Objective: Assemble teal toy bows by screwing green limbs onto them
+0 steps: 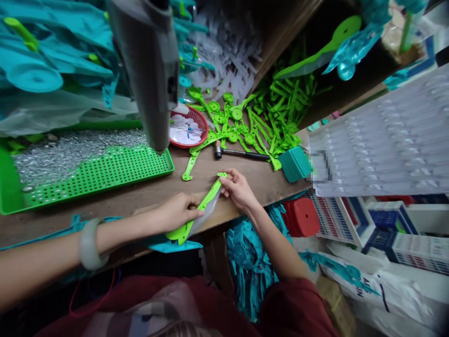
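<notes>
A long bright green plastic part with a translucent whitish strip along one side is held slantwise over the table's front edge. My left hand grips it near the middle, thumb on top and fingers behind. At its upper end, the thumb and fingers of my right hand pinch the tip. Below its wide lower end lies a teal plastic part at the table edge. Beyond my hands, a single green part and a hammer with a dark handle rest on the tabletop.
A green perforated tray of small metal pieces stands left, beside a grey machine column. Behind are a red basket and piled green parts. A teal basket sits right; teal parts fill the space below.
</notes>
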Action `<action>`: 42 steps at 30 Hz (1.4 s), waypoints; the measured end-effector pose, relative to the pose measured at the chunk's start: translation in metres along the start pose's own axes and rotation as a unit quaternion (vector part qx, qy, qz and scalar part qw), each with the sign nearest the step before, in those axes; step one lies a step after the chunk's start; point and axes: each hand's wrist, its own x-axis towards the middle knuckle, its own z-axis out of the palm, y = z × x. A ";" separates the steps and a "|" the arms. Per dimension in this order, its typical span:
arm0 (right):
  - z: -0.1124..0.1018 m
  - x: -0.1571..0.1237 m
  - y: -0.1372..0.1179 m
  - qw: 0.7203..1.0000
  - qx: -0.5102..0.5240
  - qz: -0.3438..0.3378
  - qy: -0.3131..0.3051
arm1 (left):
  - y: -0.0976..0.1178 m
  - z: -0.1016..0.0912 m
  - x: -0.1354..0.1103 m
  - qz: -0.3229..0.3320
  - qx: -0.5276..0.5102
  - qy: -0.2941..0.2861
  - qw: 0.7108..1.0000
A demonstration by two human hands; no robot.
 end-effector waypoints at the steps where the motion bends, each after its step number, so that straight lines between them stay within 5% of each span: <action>1: 0.001 -0.001 0.000 1.000 0.010 0.005 -0.003 | -0.001 0.001 -0.002 0.000 -0.002 0.008 1.000; 6: 0.007 -0.005 0.000 0.996 0.037 0.067 -0.054 | -0.002 0.001 -0.010 -0.005 -0.022 0.006 1.000; 13: 0.017 -0.008 0.004 0.997 0.069 0.029 0.011 | -0.005 0.003 -0.014 0.004 -0.052 0.017 0.999; 19: 0.023 -0.026 0.009 0.990 0.018 0.108 -0.094 | -0.007 0.001 -0.016 0.031 -0.039 0.021 0.999; 28: 0.030 -0.034 0.015 0.995 0.017 0.080 -0.064 | -0.008 -0.013 -0.022 0.024 -0.026 -0.068 0.997; 36: 0.042 -0.043 0.015 0.989 -0.019 0.125 -0.079 | -0.011 -0.009 -0.025 0.037 -0.078 -0.058 0.995; 42: 0.048 -0.047 0.018 0.994 0.016 0.110 -0.023 | -0.010 -0.006 -0.028 0.006 -0.047 -0.022 0.999</action>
